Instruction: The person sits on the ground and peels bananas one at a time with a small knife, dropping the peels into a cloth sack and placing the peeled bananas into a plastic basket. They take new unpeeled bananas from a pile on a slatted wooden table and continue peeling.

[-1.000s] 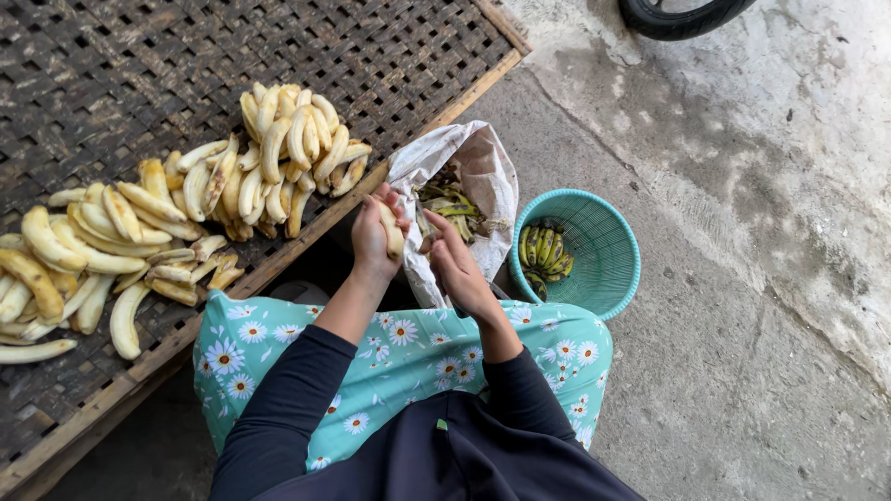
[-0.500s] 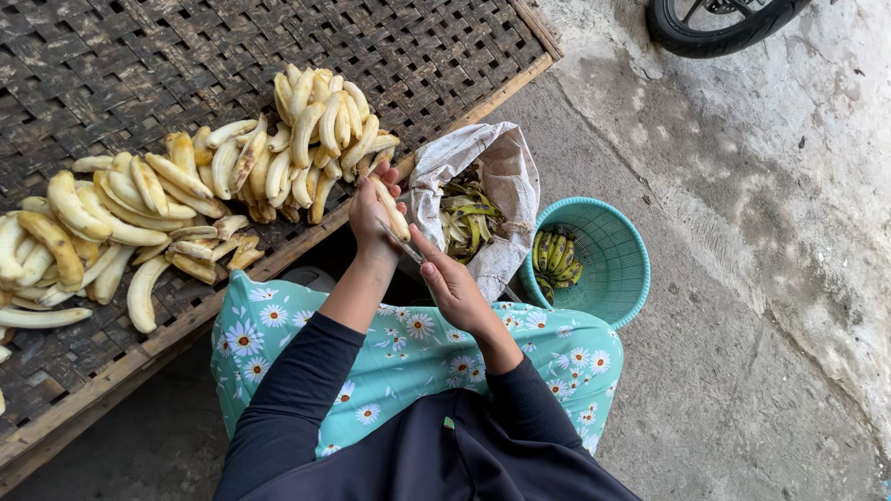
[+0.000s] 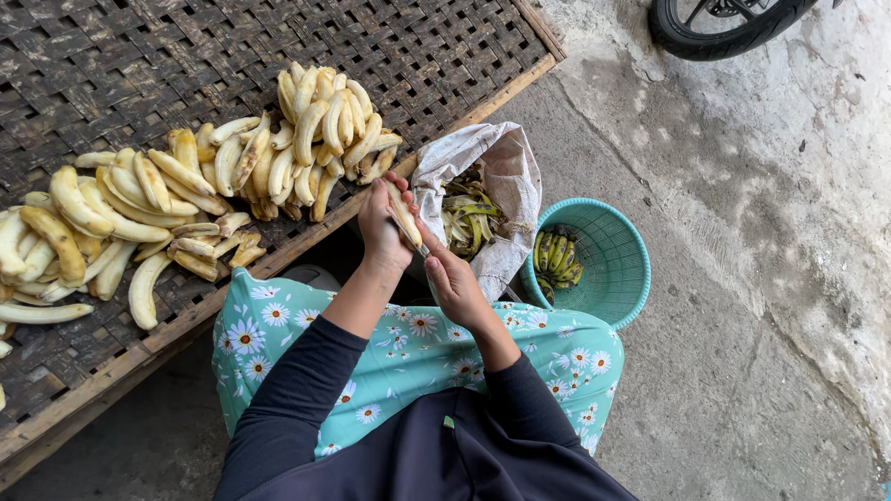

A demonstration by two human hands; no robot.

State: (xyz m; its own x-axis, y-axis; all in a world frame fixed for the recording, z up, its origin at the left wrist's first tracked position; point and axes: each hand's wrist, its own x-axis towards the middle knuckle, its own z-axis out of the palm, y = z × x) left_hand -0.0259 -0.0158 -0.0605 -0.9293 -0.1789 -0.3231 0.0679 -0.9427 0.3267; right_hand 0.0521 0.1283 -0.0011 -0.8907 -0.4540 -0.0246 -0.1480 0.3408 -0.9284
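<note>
Above the lap, over a daisy-print teal cloth (image 3: 408, 343), the left hand (image 3: 382, 223) is closed around a peeled banana (image 3: 403, 211), held upright with its tip showing above the fingers. The right hand (image 3: 452, 278) is curled shut just below and touching it, apparently gripping a small blade at the fruit's base; the tool itself is too small to confirm. Beside the hands, an open white sack (image 3: 506, 176) holds peels and green bananas, and a teal plastic basket (image 3: 613, 269) holds a few unpeeled green bananas (image 3: 555, 255). On the woven bamboo tray (image 3: 111, 65) lie heaps of peeled bananas (image 3: 320, 130). Peeled fruit of this kind is judged light, soft, slightly slippery and easily bruised or snapped; a loose wrap around mid-length, as shown, suits it better than a pinch at the tapering ends.
</note>
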